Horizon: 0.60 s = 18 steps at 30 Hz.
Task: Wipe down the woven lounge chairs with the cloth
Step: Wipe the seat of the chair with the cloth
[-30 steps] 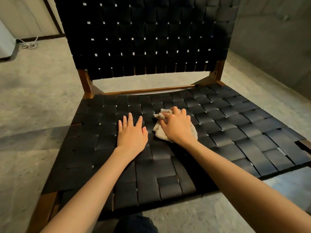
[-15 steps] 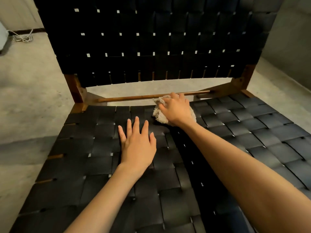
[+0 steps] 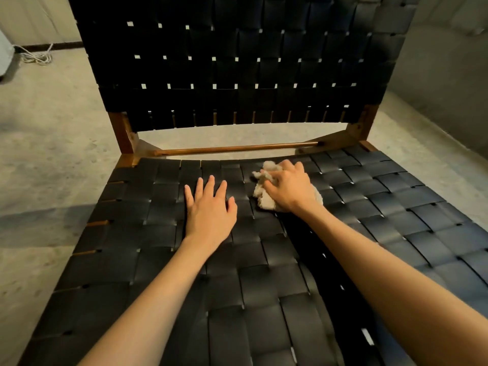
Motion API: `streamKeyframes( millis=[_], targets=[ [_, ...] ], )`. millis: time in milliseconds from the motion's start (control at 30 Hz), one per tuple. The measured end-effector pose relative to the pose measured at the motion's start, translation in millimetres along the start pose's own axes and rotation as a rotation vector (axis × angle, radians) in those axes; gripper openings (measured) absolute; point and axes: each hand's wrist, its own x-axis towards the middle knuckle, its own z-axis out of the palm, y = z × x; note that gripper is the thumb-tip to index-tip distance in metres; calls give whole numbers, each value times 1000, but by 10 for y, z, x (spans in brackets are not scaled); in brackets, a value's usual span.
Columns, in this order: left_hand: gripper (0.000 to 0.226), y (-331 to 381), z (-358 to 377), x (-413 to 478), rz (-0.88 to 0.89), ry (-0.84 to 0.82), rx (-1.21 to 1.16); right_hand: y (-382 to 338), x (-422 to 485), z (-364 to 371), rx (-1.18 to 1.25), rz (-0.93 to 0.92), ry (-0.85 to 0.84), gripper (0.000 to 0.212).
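Black woven seat [image 3: 264,260], checker basket-weave of wide straps. Black backrest [image 3: 237,75], same weave, small pale square gaps in rows. Reddish-brown wooden frame [image 3: 122,133]. Cream-beige cloth [image 3: 264,200]. Mottled grey concrete floor [image 3: 47,128]. White cord [image 3: 34,57]. Dull grey wall [image 3: 449,75].

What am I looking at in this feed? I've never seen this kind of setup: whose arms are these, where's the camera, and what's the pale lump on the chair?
There is no machine here. A person is working with bare hands, and the single camera is worn on their head, looking forward and down, so both arms reach in from the bottom of the picture. In front of them is a lounge chair with a black woven seat, a matching backrest and a wooden rail between the two. The left hand lies flat on the seat, fingers spread, holding nothing. The right hand grips the pale lump, a bunched cloth, against the seat near its back edge. The chair stands on a bare grey floor.
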Motion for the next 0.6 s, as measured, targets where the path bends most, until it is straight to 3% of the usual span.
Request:
streamKeyframes(
  millis=[267, 600],
  targets=[
    [54, 270, -140, -453, -64, -167, 32, -53, -1228, -540, -6, -32, -158, 39],
    [50, 808, -173, -1004, -32, -209, -17, -166, -2371, -970, -42, -36, -32, 38]
  ],
)
